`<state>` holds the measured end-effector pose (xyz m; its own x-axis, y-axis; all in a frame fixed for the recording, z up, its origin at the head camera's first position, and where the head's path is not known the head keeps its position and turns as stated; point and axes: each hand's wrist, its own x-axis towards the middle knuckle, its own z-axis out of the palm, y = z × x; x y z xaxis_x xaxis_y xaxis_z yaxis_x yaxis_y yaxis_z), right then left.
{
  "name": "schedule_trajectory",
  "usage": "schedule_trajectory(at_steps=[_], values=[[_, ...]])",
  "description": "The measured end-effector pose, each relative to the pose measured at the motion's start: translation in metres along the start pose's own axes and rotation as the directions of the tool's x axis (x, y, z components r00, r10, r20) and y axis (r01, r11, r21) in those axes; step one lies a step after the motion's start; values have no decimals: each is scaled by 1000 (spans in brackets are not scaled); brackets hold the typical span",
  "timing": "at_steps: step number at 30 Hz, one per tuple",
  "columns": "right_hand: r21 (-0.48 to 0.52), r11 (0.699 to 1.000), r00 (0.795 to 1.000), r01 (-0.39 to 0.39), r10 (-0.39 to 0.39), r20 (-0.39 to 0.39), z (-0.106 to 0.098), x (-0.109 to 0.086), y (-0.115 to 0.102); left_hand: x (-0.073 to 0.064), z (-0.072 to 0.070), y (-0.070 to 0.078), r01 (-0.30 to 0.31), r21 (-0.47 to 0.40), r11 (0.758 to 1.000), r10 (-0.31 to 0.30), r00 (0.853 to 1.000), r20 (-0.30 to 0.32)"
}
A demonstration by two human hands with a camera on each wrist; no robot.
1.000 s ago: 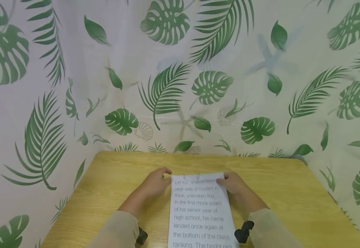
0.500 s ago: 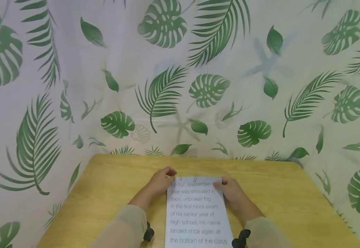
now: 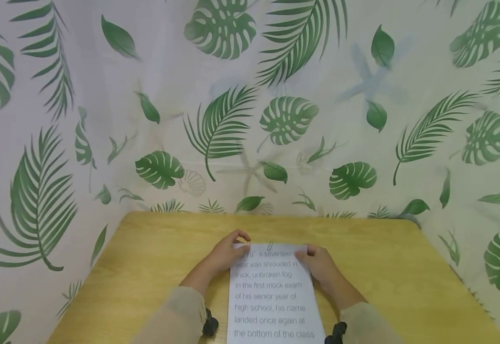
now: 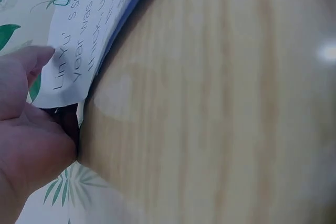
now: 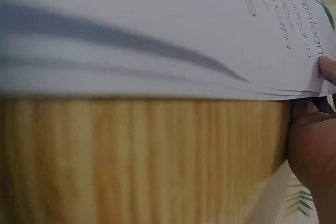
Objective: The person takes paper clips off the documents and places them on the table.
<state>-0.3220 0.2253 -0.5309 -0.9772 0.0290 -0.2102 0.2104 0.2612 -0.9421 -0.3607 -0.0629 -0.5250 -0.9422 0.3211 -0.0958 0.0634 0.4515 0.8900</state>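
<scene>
A stack of printed paper sheets (image 3: 271,291) with large text is held tilted over the table. My left hand (image 3: 226,253) is at its top left corner, where thumb and index finger pinch a small paper clip (image 3: 249,245), mostly covered by the fingertips. In the left wrist view other fingers of the left hand (image 4: 31,124) lie under the sheets. A second, green paper clip (image 3: 270,245) sits on the top edge farther right. My right hand (image 3: 320,265) grips the top right corner, thumb on the printed face and fingers behind.
The wooden table (image 3: 159,267) extends on both sides of the paper, with rounded far corners. Behind and beside it hangs a pale leaf-patterned curtain (image 3: 233,191). A black wrist mount (image 3: 210,324) sits at the left cuff.
My left hand has moved right from the paper's left edge onto the left paper clip, its thumb and index finger closing there. The right hand keeps its grip on the right corner.
</scene>
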Motion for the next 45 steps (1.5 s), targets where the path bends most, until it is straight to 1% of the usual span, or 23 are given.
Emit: schedule_trajectory(at_steps=[4, 8, 11, 13, 16, 19, 22, 25, 30, 34, 39, 45], values=[[-24, 999, 1000, 28, -28, 6, -1, -1, -2, -3, -2, 3, 7, 48, 999, -8, 1000, 23], [-56, 997, 999, 46, -46, 2, -1, -1, -1, -5, -3, 4, 15, 34, 999, -17, 998, 52], [-76, 996, 999, 48, -49, -20, -2, -2, 2, -5, -2, 3, 11, 27, 1000, -13, 997, 70], [-72, 996, 998, 53, -56, -29, -1, -2, 5, -5, -1, 1, 7, 36, 999, -10, 997, 74], [-60, 996, 998, 62, -63, -13, 1, -3, 10, -6, -1, -2, 10, 52, 999, -14, 997, 75], [-56, 997, 998, 56, -56, 0, 3, -2, 13, -8, -3, -4, 15, 49, 999, -20, 996, 91], [-72, 996, 999, 44, -45, -14, 3, -2, 16, -9, -3, -4, 5, 42, 999, -9, 994, 105], [-90, 995, 998, 46, -48, -26, 2, -1, 16, -8, -3, -3, 0, 43, 999, -4, 995, 100], [-80, 995, 998, 61, -63, -18, -2, -1, 9, -4, -3, -1, 6, 34, 999, -9, 997, 80], [-82, 995, 998, 62, -63, -8, -3, -3, 9, -4, -1, -2, 3, 32, 999, -5, 997, 81], [-86, 993, 997, 78, -78, 7, -4, 0, 10, -2, -2, -6, 8, 15, 1000, -9, 997, 73], [-117, 989, 996, 90, -92, -9, -2, -1, 10, -1, -4, -10, 19, -20, 1000, -17, 997, 71]])
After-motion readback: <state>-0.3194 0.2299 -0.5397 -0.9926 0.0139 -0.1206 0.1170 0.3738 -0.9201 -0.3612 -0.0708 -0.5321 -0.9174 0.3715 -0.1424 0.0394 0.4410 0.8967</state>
